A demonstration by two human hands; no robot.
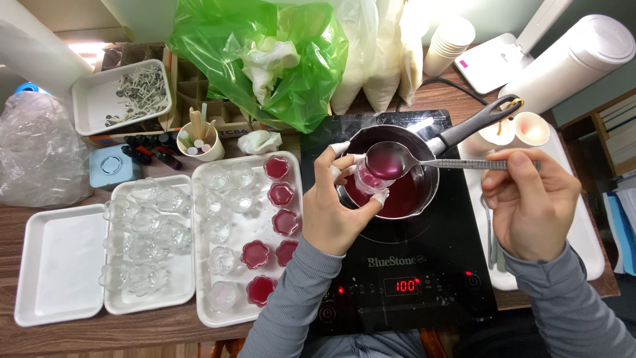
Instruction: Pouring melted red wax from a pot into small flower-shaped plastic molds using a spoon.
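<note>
A small clear cup sits in the fingertips of the left hand, right over the near left rim of a dark pot full of dark red liquid. The right hand pinches the handle of a metal spoon, and the spoon bowl, full of the same red liquid, hangs just above the cup. The pot stands on a black cooktop with red lights along its near edge, and the pot's handle points far and to the right. There is little room here: the two hands, the cup and the spoon are close together over the pot. Just left of the cooktop lies a white tray holding small flower-shaped cups; those on its right side are filled with red, and the others are clear. Left of it is a second tray of clear cups, then a bare white tray at the near left. Farther back stand a green plastic bag, a paper cup with wooden sticks, and a tray of small metal bits. A stack of paper cups stands far right. Everything rests on a brown wooden table.
</note>
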